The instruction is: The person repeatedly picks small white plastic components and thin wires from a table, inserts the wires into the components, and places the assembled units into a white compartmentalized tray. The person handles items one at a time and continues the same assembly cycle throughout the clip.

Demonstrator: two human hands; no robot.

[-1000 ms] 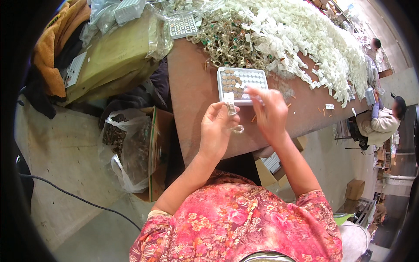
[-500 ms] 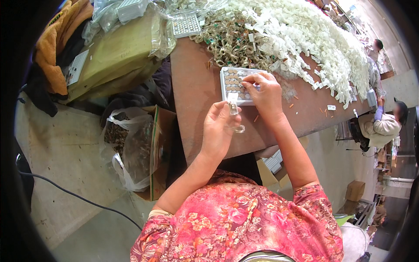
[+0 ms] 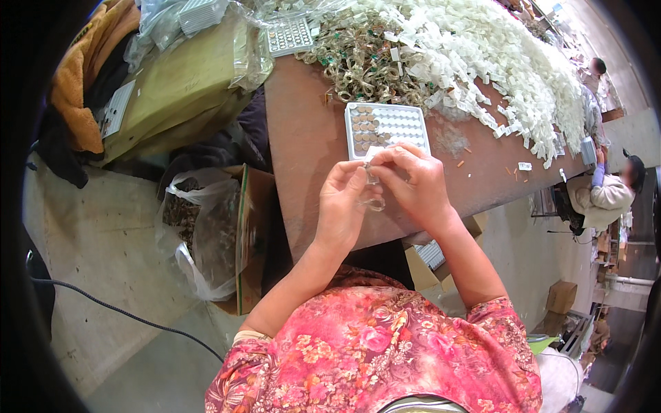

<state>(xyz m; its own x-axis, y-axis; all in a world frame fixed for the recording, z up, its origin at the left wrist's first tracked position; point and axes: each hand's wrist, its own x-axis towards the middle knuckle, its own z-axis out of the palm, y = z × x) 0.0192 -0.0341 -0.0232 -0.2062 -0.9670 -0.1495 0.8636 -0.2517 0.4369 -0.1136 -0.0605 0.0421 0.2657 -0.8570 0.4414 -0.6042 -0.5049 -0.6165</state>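
Observation:
My left hand pinches a small clear plastic loop with a white tab standing up from it. Against the upper part of this piece, my right hand brings its thumb and forefinger together. What lies between those right fingertips is too small to make out. Just beyond both hands lies a white plastic tray with rows of round pockets. Flat round discs fill its left part, while the pockets on the right are bare. My fingers partly cover the tray's near edge.
A heap of clear loops and a large white pile of small tabbed pieces cover the brown table's far side. Another disc tray lies at its far left corner. A bag-lined box stands left; a co-worker sits right.
My right hand has come off the tray and moved toward me and left, meeting the piece in my left hand. The tray's right pockets now show. The left hand has barely moved.

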